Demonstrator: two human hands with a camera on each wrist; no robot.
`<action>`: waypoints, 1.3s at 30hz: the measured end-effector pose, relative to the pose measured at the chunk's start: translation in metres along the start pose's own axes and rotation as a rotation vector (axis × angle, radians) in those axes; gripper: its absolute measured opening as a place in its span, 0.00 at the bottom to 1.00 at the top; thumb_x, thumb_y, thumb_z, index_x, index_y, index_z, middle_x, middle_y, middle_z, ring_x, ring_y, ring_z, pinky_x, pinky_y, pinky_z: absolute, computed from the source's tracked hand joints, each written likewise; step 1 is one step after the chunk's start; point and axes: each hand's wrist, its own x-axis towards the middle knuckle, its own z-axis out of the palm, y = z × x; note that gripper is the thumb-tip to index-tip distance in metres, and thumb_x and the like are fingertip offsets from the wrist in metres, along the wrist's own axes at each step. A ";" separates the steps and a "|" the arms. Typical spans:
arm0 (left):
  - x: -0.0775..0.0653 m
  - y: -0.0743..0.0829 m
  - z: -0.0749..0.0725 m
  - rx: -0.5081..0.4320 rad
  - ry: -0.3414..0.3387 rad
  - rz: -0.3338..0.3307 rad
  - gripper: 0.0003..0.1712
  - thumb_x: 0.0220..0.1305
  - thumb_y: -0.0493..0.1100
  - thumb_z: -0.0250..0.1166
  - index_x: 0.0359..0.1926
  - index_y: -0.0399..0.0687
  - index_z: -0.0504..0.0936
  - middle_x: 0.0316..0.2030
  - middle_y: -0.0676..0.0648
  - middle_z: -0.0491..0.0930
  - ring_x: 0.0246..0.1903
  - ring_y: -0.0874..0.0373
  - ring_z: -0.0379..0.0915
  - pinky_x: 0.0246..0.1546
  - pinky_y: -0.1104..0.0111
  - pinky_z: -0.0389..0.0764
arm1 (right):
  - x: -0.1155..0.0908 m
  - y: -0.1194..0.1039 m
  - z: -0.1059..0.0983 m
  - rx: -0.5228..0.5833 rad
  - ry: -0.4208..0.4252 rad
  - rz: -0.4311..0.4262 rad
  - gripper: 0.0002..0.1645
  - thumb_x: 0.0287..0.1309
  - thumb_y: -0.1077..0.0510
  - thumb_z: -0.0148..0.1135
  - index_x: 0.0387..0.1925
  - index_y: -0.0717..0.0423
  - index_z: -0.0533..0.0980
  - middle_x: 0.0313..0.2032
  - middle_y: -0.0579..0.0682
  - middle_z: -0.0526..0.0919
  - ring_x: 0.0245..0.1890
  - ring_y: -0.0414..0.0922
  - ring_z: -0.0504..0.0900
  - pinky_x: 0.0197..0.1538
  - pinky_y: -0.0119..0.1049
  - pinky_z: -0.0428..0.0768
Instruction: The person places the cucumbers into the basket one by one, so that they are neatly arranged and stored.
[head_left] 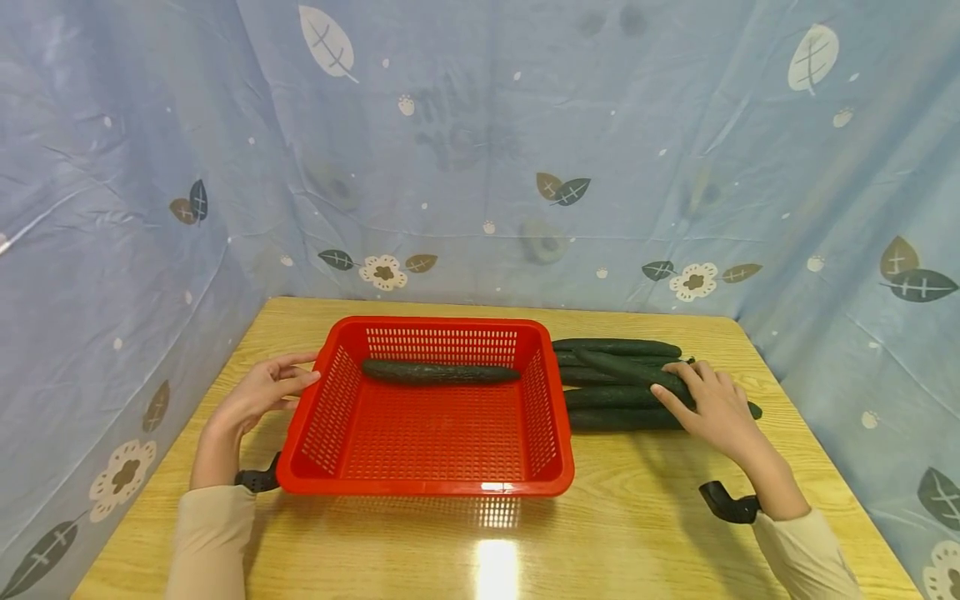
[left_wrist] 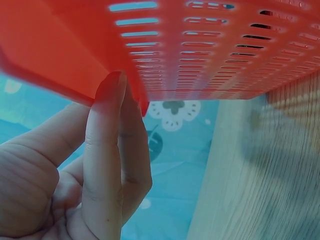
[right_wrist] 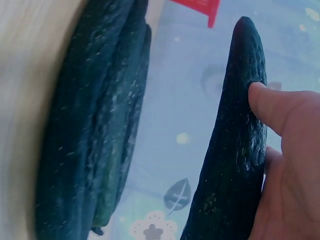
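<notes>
A red plastic basket with slotted walls stands on the table, one dark green cucumber lying along its far side. My left hand holds the basket's left rim; from the left wrist view, fingers reach up beneath the lip. To the right, my right hand grips a cucumber between thumb and fingers. This cucumber slants above a row of several other cucumbers, and a gap separates it from them in the right wrist view.
The wooden table carries the basket and, close against its right side, the cucumber row. Blue curtains with leaf prints enclose the back and sides. A black wrist mount sits on my right wrist.
</notes>
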 end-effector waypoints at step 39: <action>-0.003 -0.001 0.000 -0.001 0.064 -0.007 0.38 0.61 0.49 0.63 0.64 0.30 0.62 0.39 0.59 0.80 0.36 0.69 0.78 0.37 0.68 0.81 | 0.074 -0.111 0.001 -0.010 -0.100 -0.112 0.30 0.63 0.37 0.49 0.57 0.51 0.69 0.47 0.58 0.69 0.44 0.58 0.65 0.43 0.53 0.60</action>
